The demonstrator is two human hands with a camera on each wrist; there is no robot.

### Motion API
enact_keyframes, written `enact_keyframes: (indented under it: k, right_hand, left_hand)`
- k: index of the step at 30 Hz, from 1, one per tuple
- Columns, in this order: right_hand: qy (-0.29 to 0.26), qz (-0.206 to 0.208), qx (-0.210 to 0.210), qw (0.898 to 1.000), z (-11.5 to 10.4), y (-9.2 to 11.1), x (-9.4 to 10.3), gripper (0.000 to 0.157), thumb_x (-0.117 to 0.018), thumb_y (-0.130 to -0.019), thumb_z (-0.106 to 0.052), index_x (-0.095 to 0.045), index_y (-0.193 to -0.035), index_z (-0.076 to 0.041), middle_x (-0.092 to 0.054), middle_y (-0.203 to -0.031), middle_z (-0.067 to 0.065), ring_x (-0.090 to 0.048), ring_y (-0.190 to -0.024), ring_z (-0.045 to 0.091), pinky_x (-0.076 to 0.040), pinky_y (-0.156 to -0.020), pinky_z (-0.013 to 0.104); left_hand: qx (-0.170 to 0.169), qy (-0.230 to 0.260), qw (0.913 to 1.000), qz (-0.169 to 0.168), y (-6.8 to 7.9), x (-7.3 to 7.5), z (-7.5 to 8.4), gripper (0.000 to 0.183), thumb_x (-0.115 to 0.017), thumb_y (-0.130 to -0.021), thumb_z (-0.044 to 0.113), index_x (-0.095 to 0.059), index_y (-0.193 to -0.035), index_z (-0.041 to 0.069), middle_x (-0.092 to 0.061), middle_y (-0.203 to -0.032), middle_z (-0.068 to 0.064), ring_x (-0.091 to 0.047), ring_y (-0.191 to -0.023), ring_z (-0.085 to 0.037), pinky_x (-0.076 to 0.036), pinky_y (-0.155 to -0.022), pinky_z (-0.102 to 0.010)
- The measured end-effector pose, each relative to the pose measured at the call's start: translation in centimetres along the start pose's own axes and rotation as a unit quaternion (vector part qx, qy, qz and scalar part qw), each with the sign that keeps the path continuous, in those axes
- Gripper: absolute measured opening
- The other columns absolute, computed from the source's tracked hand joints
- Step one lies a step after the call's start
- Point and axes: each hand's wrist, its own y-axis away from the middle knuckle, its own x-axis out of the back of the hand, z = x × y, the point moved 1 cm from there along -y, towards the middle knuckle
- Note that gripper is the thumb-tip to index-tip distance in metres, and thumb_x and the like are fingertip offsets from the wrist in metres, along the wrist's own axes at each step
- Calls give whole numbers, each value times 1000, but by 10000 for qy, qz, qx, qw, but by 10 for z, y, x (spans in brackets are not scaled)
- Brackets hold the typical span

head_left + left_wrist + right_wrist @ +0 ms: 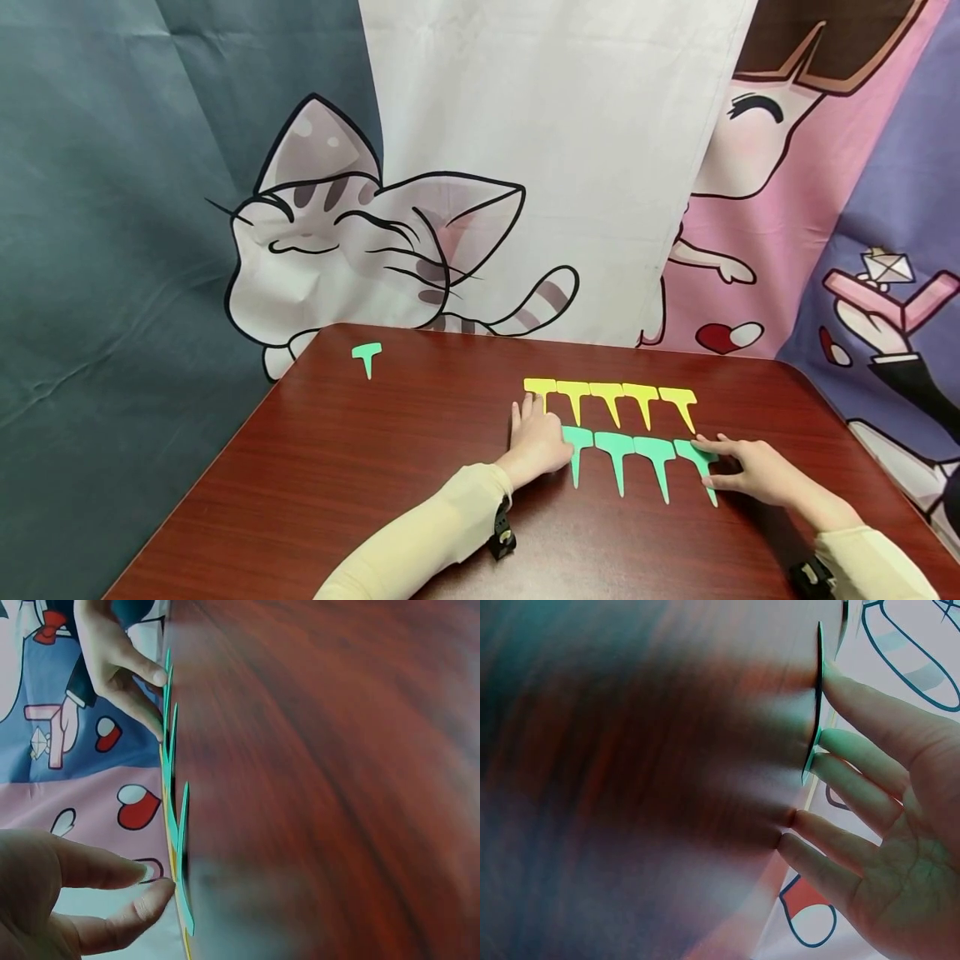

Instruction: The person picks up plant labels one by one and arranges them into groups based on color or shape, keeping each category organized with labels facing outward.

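Note:
Flat T-shaped plant labels lie in two rows on the table, stems toward me. Several yellow plant labels [606,390] form the far row, and several green plant labels [654,450] the near one. At the left end of the green row, my left hand [536,442] has thumb and a fingertip right at the leftmost green label [184,855]; its other fingers reach over the leftmost yellow label. My right hand [761,473] touches the rightmost green label [819,690] with its fingers extended, thumb by the stem and fingertips at the head.
A single green plant label [367,357] lies apart near the table's far left corner. The dark red-brown wooden table [300,467] ends at a printed cloth backdrop [585,167] with cartoon figures. Both wrists carry black straps.

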Motion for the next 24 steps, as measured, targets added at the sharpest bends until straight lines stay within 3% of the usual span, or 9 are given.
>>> enact_keyframes:
  k: [4, 7, 12, 19, 24]
  right_hand:
    - [1, -24, -15, 10000, 1, 0, 0, 64, -78, -72, -42, -65, -122, -5, -65, -120, 17, -56, -113, 44, -49, -83, 53]
    - [-13, -29, -4, 10000, 1, -1, 0, 64, -78, -72, -42, -64, -122, -4, -64, -120, 19, -56, -113, 45, -49, -82, 54]
    - [-63, -24, -31, 10000, 1, 0, 0, 64, -77, -72, -42, -64, -122, -4, -64, -120, 21, -56, -113, 46, -49, -83, 54]
    - [-44, 76, -17, 10000, 0, 1, 0, 63, -78, -71, -41, -65, -121, -5, -65, -119, 18, -56, -113, 45, -49, -83, 53]
    - [-41, 25, -30, 10000, -1, 0, 0, 64, -78, -72, -42, -65, -121, -5, -65, -120, 16, -56, -114, 44, -49, -83, 52]
  left_hand:
    - [-98, -28, 9996, 268, 1, 4, -9, 21, -60, -77, 17, -54, -57, 17, -43, -143, -19, -27, -140, -36, -18, -114, -55]
    - [-111, -1, 9989, 459, 1, 7, -18, 11, -62, -83, 23, -64, -79, 13, -46, -140, -18, -32, -136, -35, -23, -113, -53]
    - [-29, -26, 9978, 661, 1, 14, -35, 42, -59, -89, 30, -60, -122, 5, -45, -142, -18, -36, -134, -34, -27, -112, -49]
    - [98, 32, 9966, 820, -5, 26, -58, 46, -55, -92, 35, -57, -127, 5, -42, -145, -17, -35, -136, -35, -28, -113, -48]
    - [100, 3, 9971, 756, -11, 31, -78, 48, -51, -95, 36, -53, -132, 5, -40, -147, -16, -32, -139, -35, -24, -114, -49]
